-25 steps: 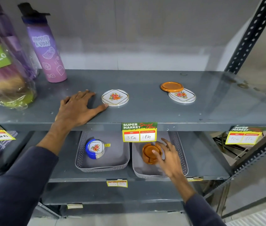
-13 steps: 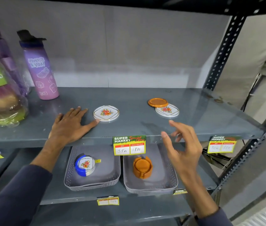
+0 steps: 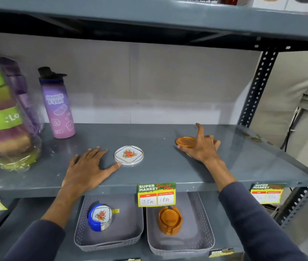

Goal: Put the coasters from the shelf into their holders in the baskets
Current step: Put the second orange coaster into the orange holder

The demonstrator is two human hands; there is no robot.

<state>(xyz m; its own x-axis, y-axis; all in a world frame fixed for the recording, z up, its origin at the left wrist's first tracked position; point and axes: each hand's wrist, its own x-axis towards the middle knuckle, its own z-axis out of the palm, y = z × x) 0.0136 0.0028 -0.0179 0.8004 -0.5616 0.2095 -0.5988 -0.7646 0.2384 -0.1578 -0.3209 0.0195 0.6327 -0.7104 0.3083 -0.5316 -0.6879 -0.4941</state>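
A white floral coaster (image 3: 128,155) lies flat on the grey shelf (image 3: 158,170). My left hand (image 3: 87,170) rests flat beside it, fingers spread, thumb tip touching its rim. To the right, my right hand (image 3: 204,147) pinches an orange coaster (image 3: 185,141) between thumb and fingers, index finger raised; it covers nearly all of a second white coaster beneath. On the shelf below, the left grey basket (image 3: 107,243) holds a blue holder (image 3: 92,221) with floral coasters in it. The right grey basket (image 3: 202,242) holds an orange holder (image 3: 170,220).
A purple water bottle (image 3: 58,110) and a plastic-wrapped green and purple bundle (image 3: 4,119) stand at the shelf's left end. A price tag (image 3: 156,194) hangs from the shelf edge above the baskets. A perforated steel upright (image 3: 256,87) bounds the right side.
My right hand rose from the orange holder in the lower basket to the shelf and closed on the orange coaster. My left hand stayed flat by the white coaster. The view tilted upward.
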